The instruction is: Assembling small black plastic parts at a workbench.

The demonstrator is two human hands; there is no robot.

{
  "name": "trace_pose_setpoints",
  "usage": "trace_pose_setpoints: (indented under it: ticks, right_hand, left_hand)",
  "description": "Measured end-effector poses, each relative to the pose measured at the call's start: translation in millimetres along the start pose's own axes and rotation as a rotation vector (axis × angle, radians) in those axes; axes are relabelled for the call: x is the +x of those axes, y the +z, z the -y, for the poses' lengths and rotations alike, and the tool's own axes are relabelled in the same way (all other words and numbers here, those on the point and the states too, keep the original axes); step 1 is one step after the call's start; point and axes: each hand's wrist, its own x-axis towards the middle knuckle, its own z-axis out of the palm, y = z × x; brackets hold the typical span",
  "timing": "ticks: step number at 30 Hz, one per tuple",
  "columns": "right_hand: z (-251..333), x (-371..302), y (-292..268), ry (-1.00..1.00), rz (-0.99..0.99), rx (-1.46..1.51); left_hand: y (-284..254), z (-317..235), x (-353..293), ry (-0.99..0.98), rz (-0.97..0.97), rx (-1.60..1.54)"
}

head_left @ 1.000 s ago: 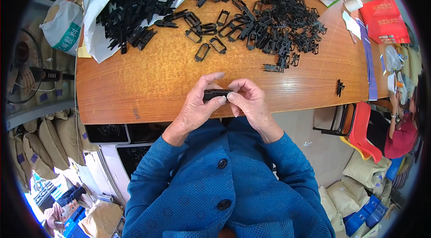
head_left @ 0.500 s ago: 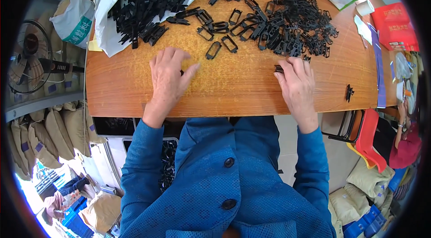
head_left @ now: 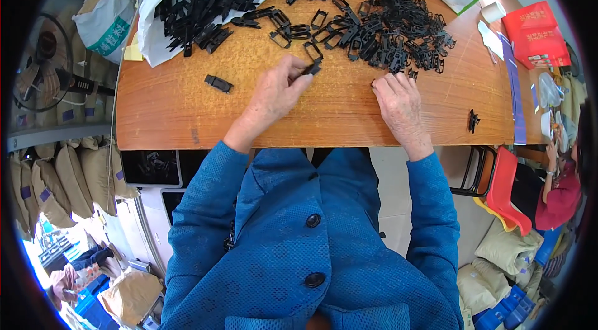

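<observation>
Since half a second ago: left hand (head_left: 272, 94) off its flat spread, now pinching a black clip (head_left: 313, 69) at the fingertips, low over the tabletop (head_left: 174, 112). Small, dark, rectangular plastic piece. Right hand (head_left: 399, 101) palm down, fingers loosely together, tips touching the edge of the clip pile (head_left: 392, 25). One assembled clip (head_left: 219, 83) lying alone, further left.
</observation>
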Motion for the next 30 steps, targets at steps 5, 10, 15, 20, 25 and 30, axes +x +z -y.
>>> trace_pose_setpoints:
  ticks: [5,10,15,20,25,30]
  right_hand:
    - [8,0,0,0.089,-0.087,0.227]
    - [46,12,-26,-0.206,-0.238,0.426]
    - [64,12,-24,-0.33,-0.193,0.419]
    - [68,8,-18,-0.37,-0.16,0.423]
    - [71,10,-12,-0.32,-0.126,0.486]
    - [77,15,-7,-0.213,-0.137,0.588]
  left_hand:
    - [12,-2,-21,-0.382,0.321,-1.182]
    - [18,-6,-29,-0.413,0.422,-1.315]
    - [25,-15,-33,-0.414,0.421,-1.323]
    - [28,-9,-37,-0.339,0.49,-1.28]
    - [27,-8,-41,-0.223,0.472,-1.097]
    - [20,-11,-39,-0.224,0.472,-1.004]
